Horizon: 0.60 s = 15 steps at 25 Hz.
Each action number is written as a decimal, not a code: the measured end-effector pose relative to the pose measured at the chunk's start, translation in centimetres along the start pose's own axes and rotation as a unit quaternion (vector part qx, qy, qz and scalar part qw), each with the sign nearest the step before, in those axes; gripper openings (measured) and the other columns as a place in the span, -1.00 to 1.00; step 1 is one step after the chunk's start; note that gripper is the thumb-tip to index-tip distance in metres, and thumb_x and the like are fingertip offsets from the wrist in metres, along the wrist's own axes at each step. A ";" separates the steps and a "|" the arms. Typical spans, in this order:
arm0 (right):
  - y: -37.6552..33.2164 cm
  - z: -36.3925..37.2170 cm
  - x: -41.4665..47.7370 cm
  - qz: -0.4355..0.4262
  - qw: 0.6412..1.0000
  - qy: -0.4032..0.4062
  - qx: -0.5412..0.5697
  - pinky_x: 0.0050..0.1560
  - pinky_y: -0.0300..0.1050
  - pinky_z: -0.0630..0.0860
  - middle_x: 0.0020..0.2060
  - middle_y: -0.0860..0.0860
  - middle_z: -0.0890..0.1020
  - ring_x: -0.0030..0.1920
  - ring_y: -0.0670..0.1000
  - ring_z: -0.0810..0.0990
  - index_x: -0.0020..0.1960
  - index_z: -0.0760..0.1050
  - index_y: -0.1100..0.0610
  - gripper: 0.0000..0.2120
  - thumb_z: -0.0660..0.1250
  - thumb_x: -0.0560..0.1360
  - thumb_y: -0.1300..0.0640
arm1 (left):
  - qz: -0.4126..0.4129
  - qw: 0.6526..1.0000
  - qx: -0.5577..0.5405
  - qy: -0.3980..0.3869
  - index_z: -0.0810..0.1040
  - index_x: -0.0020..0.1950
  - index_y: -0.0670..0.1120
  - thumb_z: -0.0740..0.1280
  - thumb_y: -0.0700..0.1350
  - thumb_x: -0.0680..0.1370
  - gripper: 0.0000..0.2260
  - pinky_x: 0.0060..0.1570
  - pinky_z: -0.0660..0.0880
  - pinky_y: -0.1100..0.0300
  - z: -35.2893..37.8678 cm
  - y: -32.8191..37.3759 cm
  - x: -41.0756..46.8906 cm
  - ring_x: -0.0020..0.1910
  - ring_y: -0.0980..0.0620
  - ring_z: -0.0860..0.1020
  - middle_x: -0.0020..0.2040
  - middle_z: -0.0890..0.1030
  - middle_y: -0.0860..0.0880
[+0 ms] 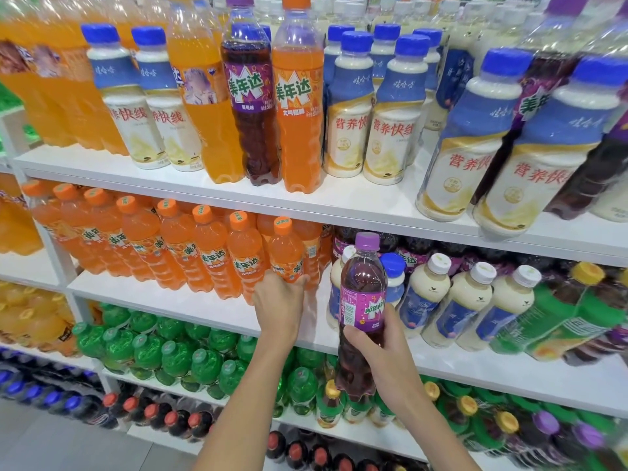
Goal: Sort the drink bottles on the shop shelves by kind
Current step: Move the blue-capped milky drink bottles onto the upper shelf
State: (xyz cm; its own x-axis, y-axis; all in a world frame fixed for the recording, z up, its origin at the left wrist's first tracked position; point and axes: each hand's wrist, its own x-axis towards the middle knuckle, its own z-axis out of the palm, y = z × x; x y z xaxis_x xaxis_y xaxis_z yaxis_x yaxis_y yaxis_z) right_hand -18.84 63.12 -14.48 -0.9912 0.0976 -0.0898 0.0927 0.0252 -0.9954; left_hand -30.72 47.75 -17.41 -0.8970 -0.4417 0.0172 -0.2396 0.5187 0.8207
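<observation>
My right hand (380,351) grips a purple grape soda bottle (362,300) round its lower half and holds it upright in front of the second shelf (204,300). My left hand (280,300) grips the base of an orange soda bottle (284,253) standing at the right end of the orange row on that shelf. Milky drink bottles with white caps (431,294) stand to the right of the purple bottle. On the top shelf (190,183) a purple soda (253,107) and an orange soda (299,107) stand among blue-capped milk drinks (350,107).
Green soda bottles (176,355) fill the third shelf down. Dark cola bottles with red and blue caps (163,416) stand on the lowest shelf. More purple sodas (475,253) sit behind the milk drinks. A green bottle with a yellow cap (560,314) leans at the right.
</observation>
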 end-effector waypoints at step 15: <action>0.9 -1.5 -0.3 0.000 1.000 -0.027 0.005 0.21 0.09 0.60 0.05 -0.16 0.68 0.09 -0.09 0.66 0.24 0.47 -0.20 -0.64 0.49 0.53 0.07 | 0.010 0.999 0.037 -0.013 0.54 -0.34 -0.16 0.54 -0.09 0.47 -0.72 -0.28 0.34 0.16 -1.2 0.8 0.3 -0.44 0.00 0.44 -0.42 0.53 -0.04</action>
State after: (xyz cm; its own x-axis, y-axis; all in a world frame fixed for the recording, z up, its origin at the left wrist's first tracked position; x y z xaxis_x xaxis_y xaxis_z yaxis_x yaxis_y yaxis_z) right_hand -18.30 64.59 -15.26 -0.9949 0.0443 -0.0907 0.0914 0.0145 -0.9957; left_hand -30.70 47.16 -16.05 -0.9112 -0.4117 0.0167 -0.2477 0.5796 0.7763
